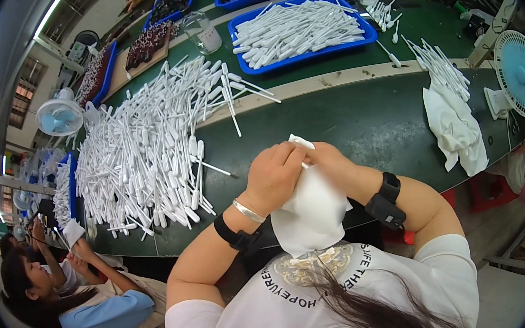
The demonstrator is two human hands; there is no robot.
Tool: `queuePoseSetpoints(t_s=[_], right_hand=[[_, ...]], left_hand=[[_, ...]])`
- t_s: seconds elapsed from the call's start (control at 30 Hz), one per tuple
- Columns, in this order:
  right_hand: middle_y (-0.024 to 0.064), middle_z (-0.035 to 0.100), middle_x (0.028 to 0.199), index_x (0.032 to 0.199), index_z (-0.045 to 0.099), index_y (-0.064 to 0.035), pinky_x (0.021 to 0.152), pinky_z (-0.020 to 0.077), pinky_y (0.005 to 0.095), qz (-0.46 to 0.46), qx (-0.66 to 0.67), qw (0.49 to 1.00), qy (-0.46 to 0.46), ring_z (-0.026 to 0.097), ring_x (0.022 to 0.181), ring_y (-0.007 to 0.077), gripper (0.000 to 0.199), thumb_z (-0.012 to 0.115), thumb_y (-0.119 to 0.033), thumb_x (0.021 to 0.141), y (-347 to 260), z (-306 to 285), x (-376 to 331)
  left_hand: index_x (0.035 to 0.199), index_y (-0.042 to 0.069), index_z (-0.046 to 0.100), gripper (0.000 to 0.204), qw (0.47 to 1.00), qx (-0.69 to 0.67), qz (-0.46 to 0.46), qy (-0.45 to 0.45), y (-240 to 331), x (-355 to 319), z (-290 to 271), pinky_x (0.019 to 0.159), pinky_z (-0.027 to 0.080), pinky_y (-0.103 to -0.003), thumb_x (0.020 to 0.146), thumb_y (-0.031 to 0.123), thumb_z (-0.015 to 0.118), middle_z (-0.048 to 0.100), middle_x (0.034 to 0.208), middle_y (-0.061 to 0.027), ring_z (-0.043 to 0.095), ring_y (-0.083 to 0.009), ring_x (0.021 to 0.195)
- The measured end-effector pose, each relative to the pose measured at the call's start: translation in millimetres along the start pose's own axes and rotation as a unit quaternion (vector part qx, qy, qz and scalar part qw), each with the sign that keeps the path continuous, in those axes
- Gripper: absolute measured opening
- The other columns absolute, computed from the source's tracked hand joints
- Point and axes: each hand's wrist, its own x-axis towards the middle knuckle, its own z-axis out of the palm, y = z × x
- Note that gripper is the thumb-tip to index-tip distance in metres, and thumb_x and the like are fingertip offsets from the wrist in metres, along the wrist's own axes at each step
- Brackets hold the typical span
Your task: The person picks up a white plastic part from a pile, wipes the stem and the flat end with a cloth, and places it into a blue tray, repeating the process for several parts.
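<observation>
In front of my chest, my left hand (275,174) and my right hand (330,164) meet over the bench edge, fingers closed together. Both grip a white cloth (310,213), which hangs below them. A small white end pokes out above the fingers; whether it is cloth or a wrapped stick, I cannot tell. Left of my hands lies a big loose heap of white plastic sticks (144,148), each with a thicker end. Another pile of these sticks fills a blue tray (309,63) beyond my hands.
At right, a smaller bunch of sticks (443,69) lies beside a crumpled white cloth (456,126). A fan (521,73) stands at the right edge, another fan (59,114) at left. A clear jar (202,35) is at the back. A co-worker (97,306) sits at left.
</observation>
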Motion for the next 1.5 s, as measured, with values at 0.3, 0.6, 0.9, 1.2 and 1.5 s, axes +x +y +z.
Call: queuePoseSetpoints(t_s=[0.3, 0.6, 0.9, 1.2, 1.5], right_hand=[[0.0065, 0.058, 0.083, 0.093, 0.053, -0.0018, 0.064, 0.049, 0.0287, -0.063, 0.04, 0.997, 0.027, 0.058, 0.073, 0.0139, 0.025, 0.048, -0.025, 0.088, -30, -17, 5], [0.0006, 0.057, 0.086, 0.098, 0.054, -0.0037, 0.064, 0.0461, 0.0234, -0.012, -0.143, 0.98, -0.138, 0.054, 0.072, 0.0075, 0.025, 0.051, -0.026, 0.086, -27, -28, 18], [0.0003, 0.056, 0.082, 0.097, 0.053, -0.0035, 0.062, 0.0445, 0.0232, 0.002, -0.146, 0.981, -0.131, 0.051, 0.069, 0.0062, 0.026, 0.052, -0.027, 0.086, -32, -28, 10], [0.0036, 0.06, 0.082, 0.093, 0.057, -0.0024, 0.063, 0.0474, 0.0245, -0.01, -0.166, 0.982, -0.092, 0.057, 0.072, 0.0104, 0.021, 0.053, -0.022, 0.085, -35, -29, 15], [0.005, 0.059, 0.087, 0.098, 0.054, -0.0015, 0.067, 0.0475, 0.0254, -0.015, -0.14, 0.986, -0.089, 0.057, 0.073, 0.012, 0.026, 0.054, -0.023, 0.084, -26, -13, 11]], left_hand=[[0.083, 0.005, 0.049, 0.013, 0.986, 0.071, -0.078, -0.13, -72, 123, -11, 0.063, 0.041, -0.043, 0.081, 0.017, 0.048, 0.055, 0.077, -0.017, 0.052, -0.037, 0.076], [0.088, 0.003, 0.06, 0.022, 0.936, 0.242, -0.159, -0.202, -251, 263, 30, 0.072, 0.044, -0.043, 0.077, 0.021, 0.053, 0.059, 0.09, -0.0204, 0.056, -0.0353, 0.083], [0.085, 0.004, 0.062, 0.024, 0.923, 0.193, -0.224, -0.246, -249, 275, 54, 0.073, 0.045, -0.038, 0.073, 0.024, 0.058, 0.061, 0.091, -0.0168, 0.057, -0.0323, 0.084], [0.083, 0.003, 0.059, 0.02, 0.97, 0.097, -0.019, -0.224, -162, 206, -72, 0.067, 0.044, -0.038, 0.076, 0.021, 0.053, 0.061, 0.078, -0.0144, 0.057, -0.0306, 0.073], [0.081, 0.006, 0.061, 0.015, 0.894, 0.115, -0.256, -0.349, -91, -17, -149, 0.066, 0.045, -0.038, 0.077, 0.016, 0.051, 0.061, 0.077, -0.0125, 0.057, -0.0303, 0.074]])
